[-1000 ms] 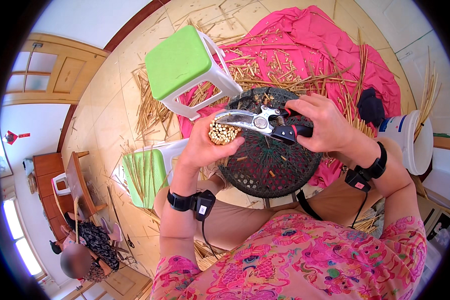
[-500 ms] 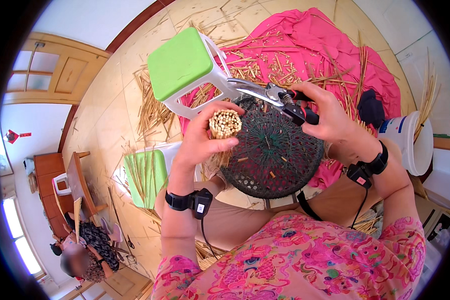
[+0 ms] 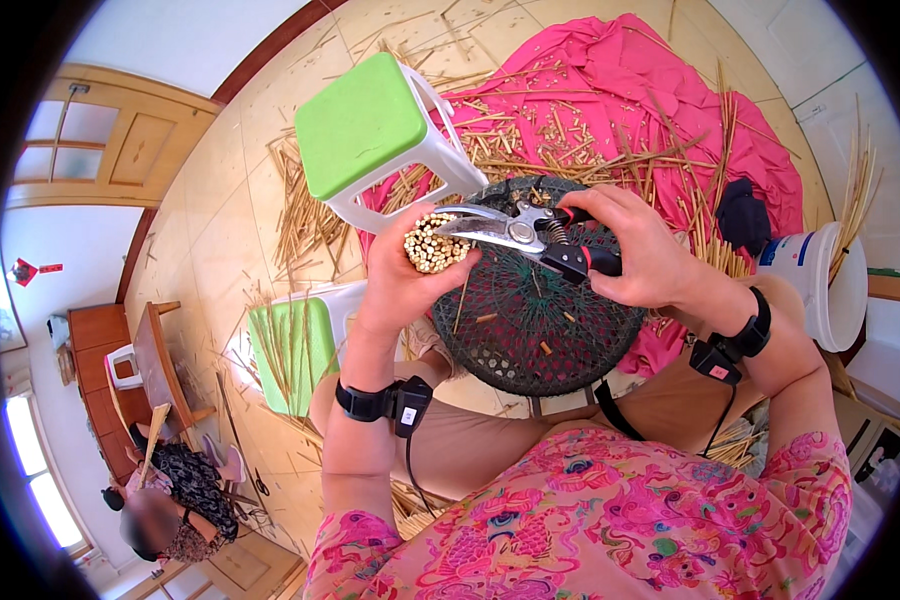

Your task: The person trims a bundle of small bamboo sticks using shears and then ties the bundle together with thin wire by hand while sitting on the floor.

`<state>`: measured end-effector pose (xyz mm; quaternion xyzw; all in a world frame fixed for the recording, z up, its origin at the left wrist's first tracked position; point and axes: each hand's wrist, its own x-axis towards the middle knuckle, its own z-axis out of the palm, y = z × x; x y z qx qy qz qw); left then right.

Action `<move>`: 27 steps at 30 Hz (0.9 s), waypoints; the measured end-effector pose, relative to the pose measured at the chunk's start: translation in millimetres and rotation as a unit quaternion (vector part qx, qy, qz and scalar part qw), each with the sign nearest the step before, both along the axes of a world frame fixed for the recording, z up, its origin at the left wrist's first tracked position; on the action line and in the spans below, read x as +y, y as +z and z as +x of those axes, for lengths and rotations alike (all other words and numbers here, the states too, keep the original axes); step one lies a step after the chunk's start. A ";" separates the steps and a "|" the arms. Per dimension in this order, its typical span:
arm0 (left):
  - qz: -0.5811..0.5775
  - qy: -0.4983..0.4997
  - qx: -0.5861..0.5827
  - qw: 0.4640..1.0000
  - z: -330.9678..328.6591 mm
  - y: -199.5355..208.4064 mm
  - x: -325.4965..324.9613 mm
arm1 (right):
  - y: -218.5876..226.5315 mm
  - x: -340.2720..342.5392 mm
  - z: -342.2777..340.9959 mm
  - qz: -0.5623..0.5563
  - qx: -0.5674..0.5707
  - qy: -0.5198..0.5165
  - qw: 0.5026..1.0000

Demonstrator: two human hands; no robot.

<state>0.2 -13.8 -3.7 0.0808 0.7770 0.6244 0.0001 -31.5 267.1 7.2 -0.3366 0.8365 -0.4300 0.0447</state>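
Observation:
My left hand (image 3: 402, 268) is wrapped round a tight bundle of straw stalks (image 3: 432, 250), its cut ends turned up toward me. In my right hand (image 3: 638, 245) is a pair of pruning shears (image 3: 525, 235) with black-and-red handles and a spring between them. Their blades are parted and reach over the bundle's end, close to the stalk tips; whether they touch any stalk I cannot tell. Below both hands stands a round stool with a dark mesh top (image 3: 540, 330), a few short stalk pieces lying on it.
A green-topped white stool (image 3: 360, 125) stands ahead on the left; another green stool (image 3: 292, 350) nearer holds thin stalks. Cut straw litters a pink cloth (image 3: 610, 90). At right are a white bucket (image 3: 810, 270) and a dark cloth (image 3: 740, 215). Another person (image 3: 185, 510) sits far left.
The shears have moved left and down, so their blades now lie over the bundle's end. My left hand has shifted slightly left, tipping the bundle's cut face more toward me.

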 end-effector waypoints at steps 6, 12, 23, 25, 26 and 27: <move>0.013 -0.018 -0.015 1.000 0.9 -0.4 -3.1 | 2.8 1.1 -0.3 0.025 0.043 -0.012 0.999; -0.007 -0.018 -0.003 1.000 -0.5 3.4 -3.1 | 4.1 1.6 -3.3 0.003 0.027 0.009 1.000; -0.043 -0.059 0.009 0.997 -1.2 13.7 -1.2 | 11.1 5.3 -7.5 0.029 0.017 0.030 0.999; -0.053 -0.085 0.004 0.995 -1.7 15.9 -1.2 | 11.2 4.7 -6.1 0.034 0.032 0.036 0.998; -0.045 -0.085 -0.004 0.995 -1.1 16.4 -0.1 | 11.4 4.8 -5.3 0.037 0.038 0.033 0.998; -0.035 -0.082 -0.012 0.996 -0.3 17.2 0.8 | 11.7 5.0 -4.8 0.040 0.044 0.031 0.998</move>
